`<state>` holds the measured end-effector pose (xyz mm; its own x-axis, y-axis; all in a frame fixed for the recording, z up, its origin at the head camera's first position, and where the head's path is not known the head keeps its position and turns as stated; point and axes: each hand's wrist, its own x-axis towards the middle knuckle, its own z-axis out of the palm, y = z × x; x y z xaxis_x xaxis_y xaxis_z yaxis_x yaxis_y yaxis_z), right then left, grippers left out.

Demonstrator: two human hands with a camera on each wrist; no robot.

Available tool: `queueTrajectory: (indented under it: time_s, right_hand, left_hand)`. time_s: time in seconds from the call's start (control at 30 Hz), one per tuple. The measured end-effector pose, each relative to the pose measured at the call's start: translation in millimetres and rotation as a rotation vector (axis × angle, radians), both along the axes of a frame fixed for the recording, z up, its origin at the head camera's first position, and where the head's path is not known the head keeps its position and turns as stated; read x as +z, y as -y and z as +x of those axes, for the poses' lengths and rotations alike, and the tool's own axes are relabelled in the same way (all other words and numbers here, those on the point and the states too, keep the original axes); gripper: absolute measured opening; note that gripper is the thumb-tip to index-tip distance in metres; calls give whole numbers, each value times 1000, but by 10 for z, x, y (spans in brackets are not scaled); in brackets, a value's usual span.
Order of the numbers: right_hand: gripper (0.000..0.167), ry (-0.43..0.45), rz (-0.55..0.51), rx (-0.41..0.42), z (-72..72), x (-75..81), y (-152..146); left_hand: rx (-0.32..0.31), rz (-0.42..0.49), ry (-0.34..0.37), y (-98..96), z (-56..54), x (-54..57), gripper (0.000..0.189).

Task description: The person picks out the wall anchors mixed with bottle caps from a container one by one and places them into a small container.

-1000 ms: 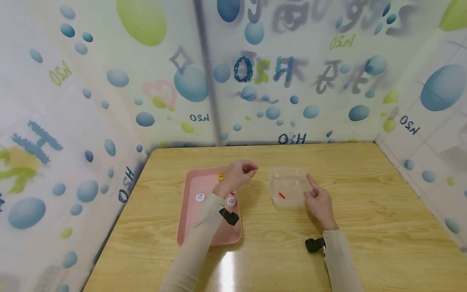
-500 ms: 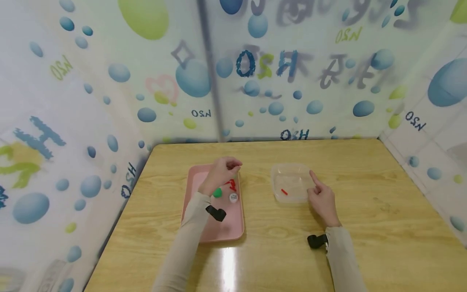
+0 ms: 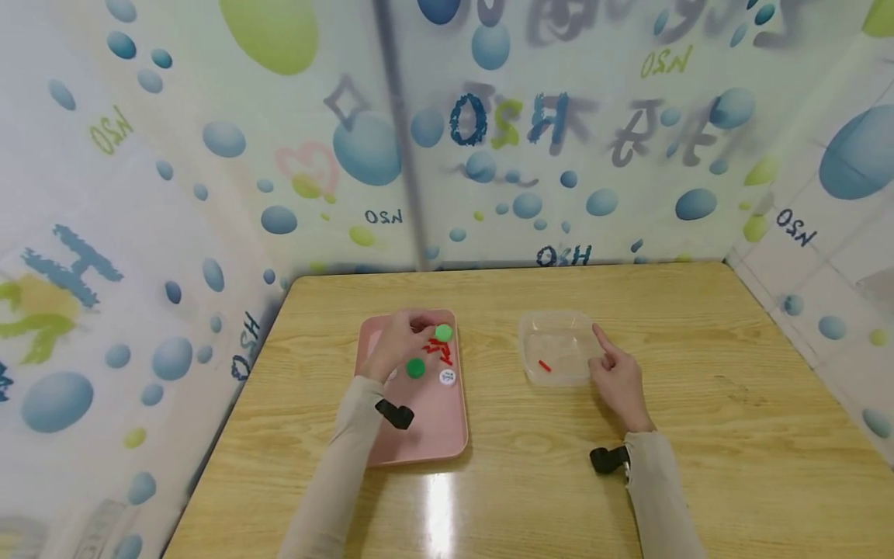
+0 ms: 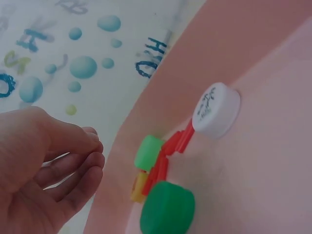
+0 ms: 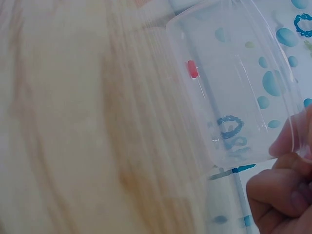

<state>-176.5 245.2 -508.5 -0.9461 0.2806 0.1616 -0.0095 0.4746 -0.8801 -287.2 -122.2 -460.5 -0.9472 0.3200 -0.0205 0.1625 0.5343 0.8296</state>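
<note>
My left hand (image 3: 398,343) hovers over the far part of the pink tray (image 3: 419,442). Its fingers bend loosely with the tips close together, and nothing shows between them in the left wrist view. Just beyond the fingertips lies a light green cap (image 3: 443,333), beside several short red sticks (image 4: 158,171) and a yellow piece (image 4: 138,187). A dark green cap (image 4: 168,209) and a printed white cap (image 4: 218,110) lie nearer. My right hand (image 3: 618,388) holds the right rim of a clear plastic container (image 3: 556,378), index finger extended along it. One red stick (image 3: 545,366) is inside the container.
Tray and container stand apart on a wooden table (image 3: 517,497). Another white cap (image 3: 392,374) is partly hidden behind my left wrist. Patterned curtain-like walls (image 3: 475,210) rise behind the table and at both sides.
My left hand has drawn left from the gap between tray and container back over the tray, uncovering the green caps and red sticks. My right hand stays at the container.
</note>
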Motion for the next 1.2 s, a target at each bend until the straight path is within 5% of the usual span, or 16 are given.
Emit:
queueTrajectory:
  time_s: [0.7, 1.2]
  right_hand:
    - [63, 26, -9, 1, 5, 5, -6]
    - [64, 24, -27, -2, 13, -2, 2]
  left_hand:
    - [86, -211, 13, 186, -74, -261, 22]
    - [124, -219, 39, 192, -17, -249, 18]
